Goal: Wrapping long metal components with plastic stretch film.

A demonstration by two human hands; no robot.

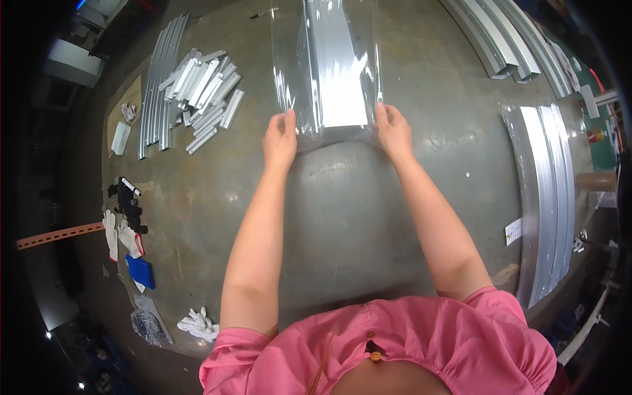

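A clear plastic bag stretches away from me over the far middle of the worktable, with a long silvery metal profile lying inside it. My left hand pinches the bag's near left edge between thumb and fingers. Opposite it, my right hand grips the near right edge the same way. The profile's near end lies between my hands, and neither hand touches it. The far ends of bag and profile run out of the top of the view.
Short metal pieces are heaped at the far left beside long thin strips. Long profiles lie far right, and wrapped profiles nearer. Gloves, a blue packet and a marker line the table's left edge.
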